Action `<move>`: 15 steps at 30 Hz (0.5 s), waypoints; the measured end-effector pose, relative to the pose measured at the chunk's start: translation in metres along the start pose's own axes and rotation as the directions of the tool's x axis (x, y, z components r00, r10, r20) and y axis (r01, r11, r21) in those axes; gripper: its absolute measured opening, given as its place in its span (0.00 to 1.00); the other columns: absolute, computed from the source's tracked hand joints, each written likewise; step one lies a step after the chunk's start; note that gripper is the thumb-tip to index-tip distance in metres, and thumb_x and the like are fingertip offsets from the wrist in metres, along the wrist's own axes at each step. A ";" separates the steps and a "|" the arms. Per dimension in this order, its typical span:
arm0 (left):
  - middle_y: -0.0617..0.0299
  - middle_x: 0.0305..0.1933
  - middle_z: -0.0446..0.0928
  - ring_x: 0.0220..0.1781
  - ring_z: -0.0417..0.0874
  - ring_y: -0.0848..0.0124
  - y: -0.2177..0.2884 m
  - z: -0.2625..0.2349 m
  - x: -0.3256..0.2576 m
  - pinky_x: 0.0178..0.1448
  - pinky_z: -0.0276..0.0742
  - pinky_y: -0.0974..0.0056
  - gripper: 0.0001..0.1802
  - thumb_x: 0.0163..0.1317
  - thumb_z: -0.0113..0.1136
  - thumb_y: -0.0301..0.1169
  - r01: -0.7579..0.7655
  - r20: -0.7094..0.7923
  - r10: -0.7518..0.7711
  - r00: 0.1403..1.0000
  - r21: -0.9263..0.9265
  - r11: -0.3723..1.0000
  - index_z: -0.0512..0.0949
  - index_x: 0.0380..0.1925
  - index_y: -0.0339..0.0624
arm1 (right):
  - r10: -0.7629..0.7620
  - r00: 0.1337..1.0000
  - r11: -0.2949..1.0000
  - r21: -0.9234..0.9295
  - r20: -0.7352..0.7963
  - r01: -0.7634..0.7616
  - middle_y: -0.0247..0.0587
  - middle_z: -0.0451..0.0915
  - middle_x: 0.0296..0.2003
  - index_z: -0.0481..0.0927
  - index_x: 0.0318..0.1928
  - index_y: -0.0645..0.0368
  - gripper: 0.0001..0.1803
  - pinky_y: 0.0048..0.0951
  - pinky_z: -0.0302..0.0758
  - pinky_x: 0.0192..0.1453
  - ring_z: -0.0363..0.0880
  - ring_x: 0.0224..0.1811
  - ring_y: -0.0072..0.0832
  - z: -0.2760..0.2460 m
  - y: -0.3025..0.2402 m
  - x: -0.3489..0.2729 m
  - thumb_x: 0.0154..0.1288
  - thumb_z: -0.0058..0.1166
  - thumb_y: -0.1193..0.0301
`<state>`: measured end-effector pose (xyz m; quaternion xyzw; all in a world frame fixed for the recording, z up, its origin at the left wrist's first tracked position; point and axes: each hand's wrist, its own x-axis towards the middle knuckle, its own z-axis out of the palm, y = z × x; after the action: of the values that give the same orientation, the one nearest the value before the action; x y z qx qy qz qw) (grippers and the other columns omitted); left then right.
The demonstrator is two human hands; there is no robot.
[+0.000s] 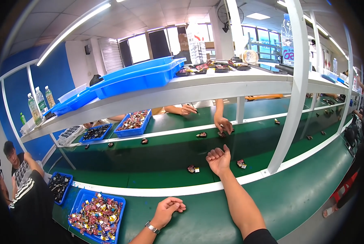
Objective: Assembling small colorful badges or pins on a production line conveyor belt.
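Observation:
My right hand (219, 159) reaches out over the dark green conveyor belt (149, 156) with its fingers loosely apart and nothing in it. It hovers between two small colourful parts, one just to its left (193, 168) and one just to its right (241, 164). My left hand (168, 209), with a watch on the wrist, rests on the green bench top (296, 195) in front of the belt. Its fingers are curled in and hold nothing.
A blue tray of colourful parts (79, 200) stands at my lower left, with a blue tray of dark parts (69, 183) beyond it. Across the belt another person's hands (224, 124) touch a part. More parts lie along the belt. A white post (289, 110) rises on the right, under a shelf with blue bins (141, 77).

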<state>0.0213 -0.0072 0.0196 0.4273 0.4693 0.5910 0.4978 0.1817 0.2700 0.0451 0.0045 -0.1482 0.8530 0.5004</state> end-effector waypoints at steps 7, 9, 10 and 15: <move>0.56 0.35 0.80 0.37 0.80 0.70 0.000 -0.013 -0.002 0.45 0.77 0.66 0.05 0.66 0.52 0.23 -0.123 -0.030 0.122 0.992 -0.021 0.992 0.76 0.36 0.33 | -0.033 0.999 0.993 -0.113 -0.015 0.031 0.28 0.56 0.18 0.59 0.17 0.49 0.22 0.27 0.61 0.32 0.57 0.23 0.23 -0.007 0.003 0.000 0.69 0.49 0.67; 0.59 0.31 0.78 0.33 0.77 0.72 -0.001 -0.028 0.000 0.41 0.74 0.68 0.07 0.66 0.53 0.24 -0.200 -0.024 0.205 0.979 0.122 0.972 0.76 0.29 0.34 | -0.045 0.999 0.984 -0.176 -0.030 0.039 0.28 0.58 0.18 0.63 0.19 0.50 0.18 0.27 0.64 0.33 0.59 0.23 0.23 -0.010 0.007 0.002 0.67 0.50 0.72; 0.61 0.27 0.74 0.30 0.73 0.74 0.001 -0.033 0.003 0.37 0.69 0.69 0.10 0.65 0.53 0.25 -0.259 -0.068 0.271 0.960 0.143 0.955 0.72 0.23 0.36 | -0.059 0.997 0.970 -0.239 -0.047 0.046 0.28 0.60 0.19 0.66 0.20 0.52 0.16 0.28 0.66 0.34 0.62 0.24 0.23 -0.013 0.007 0.003 0.65 0.51 0.76; 0.64 0.20 0.64 0.24 0.60 0.75 0.004 -0.044 0.007 0.30 0.56 0.68 0.19 0.60 0.54 0.26 -0.303 -0.194 0.296 0.935 -0.004 0.953 0.60 0.13 0.42 | -0.112 0.992 0.945 -0.316 -0.055 0.090 0.29 0.66 0.21 0.71 0.23 0.54 0.11 0.29 0.73 0.39 0.71 0.29 0.25 -0.020 0.008 0.003 0.62 0.54 0.79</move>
<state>-0.0230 -0.0060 0.0151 0.4266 0.4341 0.7061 0.3619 0.1763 0.2737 0.0246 -0.0981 -0.2629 0.7916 0.5428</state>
